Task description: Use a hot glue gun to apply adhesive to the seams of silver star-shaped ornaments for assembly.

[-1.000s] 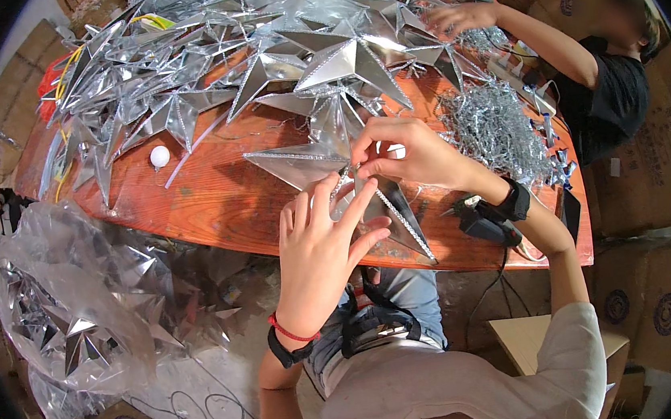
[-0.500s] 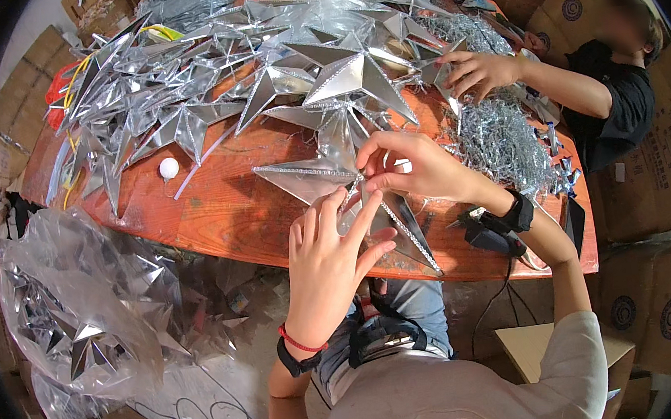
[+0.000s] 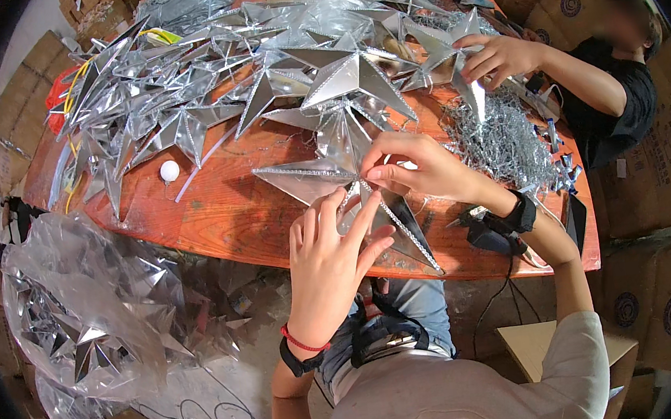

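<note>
A shiny silver star ornament (image 3: 300,178) lies near the table's front edge, with beaded trim (image 3: 412,237) along its ridges. My left hand (image 3: 325,251) rests on the star with its fingers spread, holding nothing and pressing near the middle. Thumb and forefinger of my right hand (image 3: 421,170) are pinched together just above the star's centre. Whatever lies between those fingertips is too small to make out. The centre itself is partly hidden by my fingers.
Silver stars (image 3: 194,78) heap across the far side of the orange-red table (image 3: 223,212). Silver tinsel (image 3: 495,142) is piled at right, below a co-worker's hand (image 3: 503,58) on another star. A white ball (image 3: 169,170) sits left; a plastic bag of stars (image 3: 78,307) stands lower left.
My right fingertips have shifted slightly at the star's centre and the thumb is more bent. My left hand stays in place. The co-worker's hand has moved right with a star.
</note>
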{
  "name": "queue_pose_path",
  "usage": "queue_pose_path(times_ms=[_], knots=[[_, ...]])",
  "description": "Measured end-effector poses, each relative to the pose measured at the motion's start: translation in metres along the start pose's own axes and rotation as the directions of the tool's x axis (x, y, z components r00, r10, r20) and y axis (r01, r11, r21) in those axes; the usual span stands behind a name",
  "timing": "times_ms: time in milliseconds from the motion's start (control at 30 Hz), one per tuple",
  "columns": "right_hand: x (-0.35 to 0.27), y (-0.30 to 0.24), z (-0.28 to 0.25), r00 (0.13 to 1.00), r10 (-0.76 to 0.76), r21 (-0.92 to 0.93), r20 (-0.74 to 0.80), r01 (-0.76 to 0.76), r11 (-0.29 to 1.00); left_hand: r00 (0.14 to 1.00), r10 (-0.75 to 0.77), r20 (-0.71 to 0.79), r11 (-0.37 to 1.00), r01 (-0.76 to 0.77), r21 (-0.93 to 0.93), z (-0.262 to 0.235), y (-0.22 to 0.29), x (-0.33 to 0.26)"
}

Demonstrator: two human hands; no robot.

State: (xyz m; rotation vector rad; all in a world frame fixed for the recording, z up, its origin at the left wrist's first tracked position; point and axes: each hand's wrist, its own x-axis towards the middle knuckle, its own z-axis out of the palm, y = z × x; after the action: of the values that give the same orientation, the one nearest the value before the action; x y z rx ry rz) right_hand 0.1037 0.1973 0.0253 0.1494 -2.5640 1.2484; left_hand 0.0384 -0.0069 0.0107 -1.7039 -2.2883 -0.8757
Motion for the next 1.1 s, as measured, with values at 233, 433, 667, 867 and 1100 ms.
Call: queue_pose_path(times_ms=[233, 433, 667, 867, 1100], knots=[[-0.004, 0.003, 0.001, 0.999, -0.052, -0.069, -0.001, 0.052, 0.996, 1.0, -0.001, -0.016, 1.0, 0.002, 0.025, 0.003, -0.001, 0.0], [-0.005, 0.006, 0.002, 0.997, -0.077, -0.063, -0.027, 0.076, 0.995, 1.0, -0.003, -0.012, 0.999, 0.004, 0.043, 0.004, -0.001, 0.001], [-0.006, 0.01, 0.001, 0.999, -0.028, 0.004, -0.037, 0.029, 1.0, 1.0, 0.001, -0.019, 1.0, 0.0, 0.027, 0.004, 0.0, 0.002], [-0.005, 0.01, 0.003, 0.998, -0.046, -0.032, -0.044, 0.045, 0.998, 0.999, -0.016, -0.035, 0.999, 0.015, -0.04, 0.001, -0.001, 0.001], [-0.01, -0.006, -0.005, 0.993, -0.084, -0.154, -0.086, 0.07, 0.986, 0.954, -0.159, -0.255, 0.939, 0.066, -0.338, 0.0, -0.006, 0.004]])
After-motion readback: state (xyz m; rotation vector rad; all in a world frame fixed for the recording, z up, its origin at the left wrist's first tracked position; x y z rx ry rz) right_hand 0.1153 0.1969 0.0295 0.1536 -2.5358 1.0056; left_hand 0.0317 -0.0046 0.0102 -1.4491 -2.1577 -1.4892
